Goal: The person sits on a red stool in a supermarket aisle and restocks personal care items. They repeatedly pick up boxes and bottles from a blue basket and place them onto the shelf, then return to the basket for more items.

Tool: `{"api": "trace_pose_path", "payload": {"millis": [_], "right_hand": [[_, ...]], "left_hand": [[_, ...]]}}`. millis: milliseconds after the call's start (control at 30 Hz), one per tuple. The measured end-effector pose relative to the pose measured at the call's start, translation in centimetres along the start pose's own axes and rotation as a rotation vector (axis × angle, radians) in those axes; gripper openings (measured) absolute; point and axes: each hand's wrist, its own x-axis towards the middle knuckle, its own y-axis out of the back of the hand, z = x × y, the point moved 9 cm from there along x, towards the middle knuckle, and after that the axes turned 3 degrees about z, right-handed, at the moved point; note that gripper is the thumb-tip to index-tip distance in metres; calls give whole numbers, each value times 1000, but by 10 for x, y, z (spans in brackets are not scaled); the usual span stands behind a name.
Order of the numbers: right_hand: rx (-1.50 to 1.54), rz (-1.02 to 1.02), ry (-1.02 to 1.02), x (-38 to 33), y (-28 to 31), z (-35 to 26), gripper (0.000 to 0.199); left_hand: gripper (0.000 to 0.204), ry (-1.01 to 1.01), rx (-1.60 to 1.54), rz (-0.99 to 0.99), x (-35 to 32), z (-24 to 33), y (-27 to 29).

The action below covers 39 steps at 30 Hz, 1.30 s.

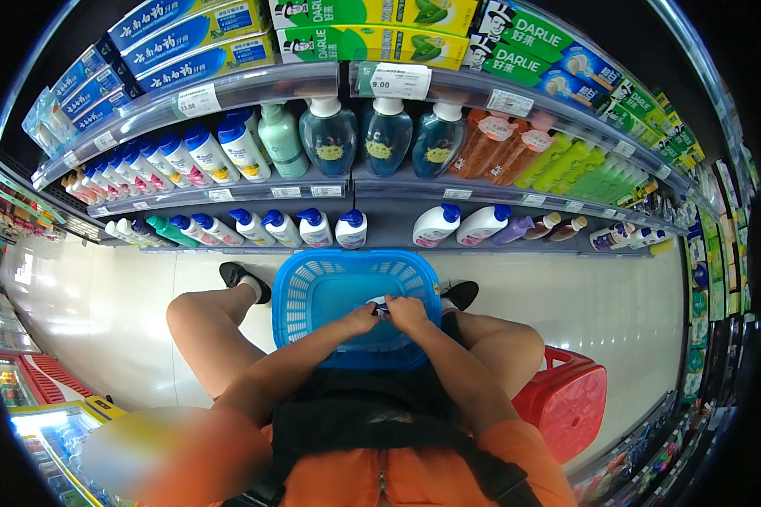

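A blue plastic basket (pixel 294 314) stands on the floor between my legs, and both my hands are over its right half. My left hand (pixel 364 319) and my right hand (pixel 407 313) meet there, fingers closed around a small white and dark-blue item (pixel 380 303). Most of that item is hidden by the fingers, so its kind does not show. Beyond the basket's far rim, white pump bottles with blue tops (pixel 352 229) stand on the lowest shelf, with a gap between two groups of them.
Shampoo bottles (pixel 241 148) and large dark-blue bottles (pixel 387 139) fill the middle shelf. Toothpaste boxes (pixel 372 42) are stacked above. A red plastic stool (pixel 571 397) stands by my right leg. At lower left are a lit display case (pixel 46 439) and a blurred orange patch.
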Motion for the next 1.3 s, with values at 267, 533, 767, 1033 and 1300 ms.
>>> {"api": "trace_pose_path", "payload": {"millis": [267,533,767,1033,1300], "right_hand": [[2,231,-3,-31,187,-18,29],[-118,478,36,-33,292,-30,31],[-165,517,57,43,235,8,30],[-144,455,28,98,179,38,33],[-97,338,-68,116,191,50,41]], "left_hand": [[33,-240,-303,74,-72,127,88],[50,-530,-342,137,-83,206,155],[72,-326,-298,93,-5,174,147],[79,-167,-325,67,44,127,129],[80,-166,-300,77,39,145,129]]}}
